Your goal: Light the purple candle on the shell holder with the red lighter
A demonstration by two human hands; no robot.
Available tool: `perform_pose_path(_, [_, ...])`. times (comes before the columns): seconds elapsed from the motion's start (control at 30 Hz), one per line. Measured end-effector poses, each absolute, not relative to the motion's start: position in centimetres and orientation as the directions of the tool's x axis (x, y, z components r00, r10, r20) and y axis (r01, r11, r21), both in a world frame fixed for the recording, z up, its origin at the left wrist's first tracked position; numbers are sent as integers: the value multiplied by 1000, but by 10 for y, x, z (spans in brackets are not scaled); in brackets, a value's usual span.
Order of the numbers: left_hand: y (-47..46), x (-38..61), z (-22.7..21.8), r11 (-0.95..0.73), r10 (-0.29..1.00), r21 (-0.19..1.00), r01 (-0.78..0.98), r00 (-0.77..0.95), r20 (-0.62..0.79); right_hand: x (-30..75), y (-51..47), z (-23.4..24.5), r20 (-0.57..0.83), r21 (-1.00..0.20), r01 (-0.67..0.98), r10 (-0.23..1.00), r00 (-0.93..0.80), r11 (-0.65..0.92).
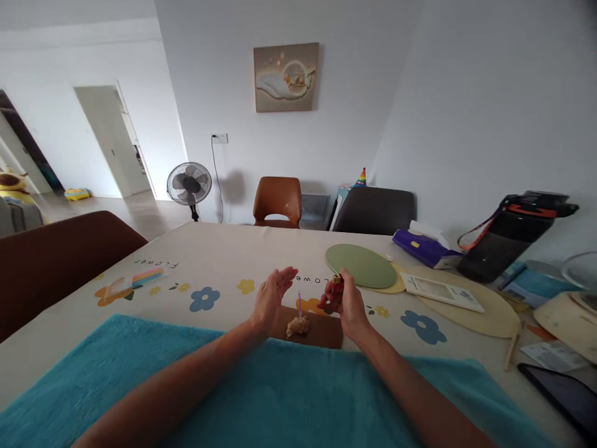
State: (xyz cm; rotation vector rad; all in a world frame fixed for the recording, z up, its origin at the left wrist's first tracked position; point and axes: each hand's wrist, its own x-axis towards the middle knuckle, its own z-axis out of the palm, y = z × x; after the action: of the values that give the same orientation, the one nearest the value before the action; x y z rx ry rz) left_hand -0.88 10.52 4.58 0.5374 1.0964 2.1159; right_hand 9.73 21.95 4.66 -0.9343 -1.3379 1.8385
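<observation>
A thin purple candle (300, 306) stands upright in a small, lumpy tan piece that looks like pastry or dough (297, 326). Under it lies a brown board (321, 333). To the left of the candle, my left hand (273, 300) is held flat and open, palm turned toward it and not touching. My right hand (349, 305), on the other side, is closed around a red lighter with a gold-coloured top (337, 283). Whether the candle or lighter has a flame, I cannot make out.
A teal towel (280, 398) covers the near table edge. Packaged coloured candles (140, 280) lie left. At right are a green placemat (361, 266), a purple tissue pack (424, 247), a black bottle (508, 233), a tablet-like device (564, 395) and a wooden stick (514, 346).
</observation>
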Motion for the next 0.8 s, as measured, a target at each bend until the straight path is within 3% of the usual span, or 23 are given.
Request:
perform_pose_path(0.33, [103, -8, 49, -411, 755, 831, -374, -650, 82, 94, 187, 64, -51, -979, 191, 809, -586, 77])
perform_pose_path(0.6, [105, -8, 48, -386, 771, 814, -434, -636, 26, 92, 190, 55, 90, -924, 231, 760, -644, 305])
perform_pose_path(0.8, [104, -7, 51, -395, 768, 802, -447, -640, 21, 91, 192, 50, 142, -895, 232, 736, -662, 381])
